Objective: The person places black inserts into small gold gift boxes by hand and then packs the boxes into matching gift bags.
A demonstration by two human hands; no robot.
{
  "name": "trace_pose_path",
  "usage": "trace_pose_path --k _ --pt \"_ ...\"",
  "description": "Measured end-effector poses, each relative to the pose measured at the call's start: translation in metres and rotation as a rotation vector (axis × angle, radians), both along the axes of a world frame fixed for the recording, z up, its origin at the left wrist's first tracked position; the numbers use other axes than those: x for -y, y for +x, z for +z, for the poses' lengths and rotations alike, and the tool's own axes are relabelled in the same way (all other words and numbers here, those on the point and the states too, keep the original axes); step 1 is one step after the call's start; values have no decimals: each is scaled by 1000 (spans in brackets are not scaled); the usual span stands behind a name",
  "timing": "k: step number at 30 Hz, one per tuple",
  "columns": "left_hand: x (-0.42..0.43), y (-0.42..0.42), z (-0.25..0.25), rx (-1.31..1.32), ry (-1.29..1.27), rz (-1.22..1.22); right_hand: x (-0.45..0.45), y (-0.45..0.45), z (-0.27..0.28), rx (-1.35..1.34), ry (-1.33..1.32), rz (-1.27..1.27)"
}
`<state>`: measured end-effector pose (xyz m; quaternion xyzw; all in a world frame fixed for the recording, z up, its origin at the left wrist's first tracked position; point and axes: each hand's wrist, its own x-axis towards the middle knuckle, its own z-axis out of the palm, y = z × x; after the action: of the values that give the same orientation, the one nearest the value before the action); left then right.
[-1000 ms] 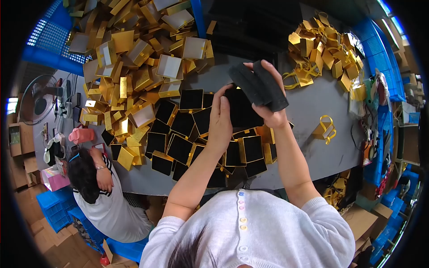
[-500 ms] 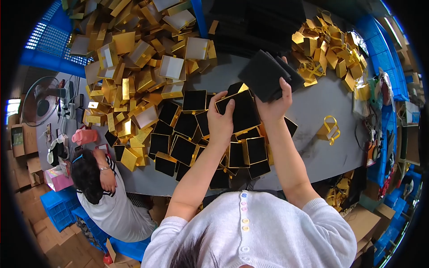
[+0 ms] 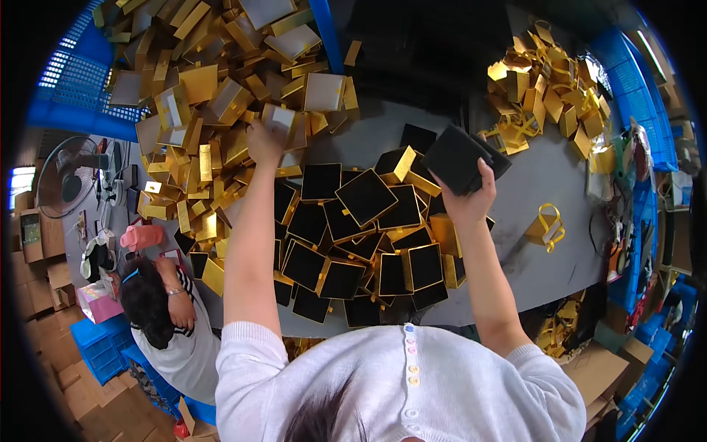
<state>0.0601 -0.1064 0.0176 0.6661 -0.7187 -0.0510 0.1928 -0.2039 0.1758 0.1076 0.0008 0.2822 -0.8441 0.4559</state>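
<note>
My left hand (image 3: 265, 141) reaches into the heap of gold boxes (image 3: 199, 85), its fingers closed around the edge of a gold box with a pale inside (image 3: 280, 118). Black foam pads (image 3: 460, 158) are stacked in my right hand (image 3: 470, 195), with the fingers wrapped round their lower right side. Between my arms lies a pile of gold boxes with black insides (image 3: 366, 197), several of them tilted over one another.
A ribboned gold piece (image 3: 545, 228) stands on the grey table (image 3: 515, 272) at right. More gold pieces (image 3: 545, 88) are heaped behind it. Blue crates (image 3: 626, 88) flank the table. At lower left a person (image 3: 158, 309) leans on the table near a fan (image 3: 66, 173).
My left hand has let go of the black-lined box, now on the pile, and moved up and left to the gold heap. My right hand has shifted slightly right and down with the pads.
</note>
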Motion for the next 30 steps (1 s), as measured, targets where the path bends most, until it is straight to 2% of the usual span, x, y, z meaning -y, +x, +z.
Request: trace_pose_path --k 1,3,4,5,7,8,9,10,11,13,14,15,16,17,19,20,21,22,23,25,26,27,29,30 --pt "3 -1 -6 -6 -5 1 -2 4 3 27 8 13" --pt "6 -3 -12 198 96 -145 -2 2 4 17 -30 26" --pt "-5 -9 -7 224 -47 -189 -4 3 3 -14 -9 28" --pt "-14 -9 0 227 -43 -190 -6 3 2 -44 11 31" --pt "-34 -5 27 -175 -228 -381 -6 4 8 -63 16 44" --pt "-52 -2 44 -164 -224 -377 -4 7 9 -261 43 82" --pt "-73 -2 65 -308 -121 -309 0 12 9 -459 63 123" --pt "-94 -5 84 -453 -24 -237 4 18 7 -824 102 110" --pt "-118 -14 98 -513 -57 -288 9 31 17 -1060 71 90" --pt "-154 -21 114 -493 230 -336 23 41 28 -1576 -101 90" --pt "-168 -24 116 -521 266 -449 24 48 41 -1783 -81 157" --pt "-183 -33 134 -656 472 -388 23 56 52 -1991 -53 220" --pt "-189 -39 122 -937 419 -480 24 63 54 -2055 -70 299" --pt "-199 -37 114 -1049 460 -543 21 66 55 -2081 -77 366" --pt "-213 -48 123 -1353 678 -403 18 64 55 -2093 -164 389" --pt "-218 -51 118 -1360 674 -453 17 63 53 -2101 -164 393" --pt "-224 -53 110 -1365 673 -499 13 62 48 -1963 -222 335" --pt "-227 -57 104 -1501 663 -450 11 61 44 -1825 -276 274" --pt "-229 -58 99 -1509 664 -454 10 56 38 -1653 -328 228" --pt "-231 -61 105 -1581 902 -281 4 61 45 -994 -165 57" --pt "-235 -60 110 -1692 1014 -317 2 59 51 -732 -171 80" --pt "-236 -61 114 -1697 1015 -321 2 58 65 -468 -176 103" --pt "-239 -63 120 -1739 966 -262 1 55 51 -543 -192 115" --pt "-241 -64 123 -1739 969 -262 1 57 46 -808 -174 115"
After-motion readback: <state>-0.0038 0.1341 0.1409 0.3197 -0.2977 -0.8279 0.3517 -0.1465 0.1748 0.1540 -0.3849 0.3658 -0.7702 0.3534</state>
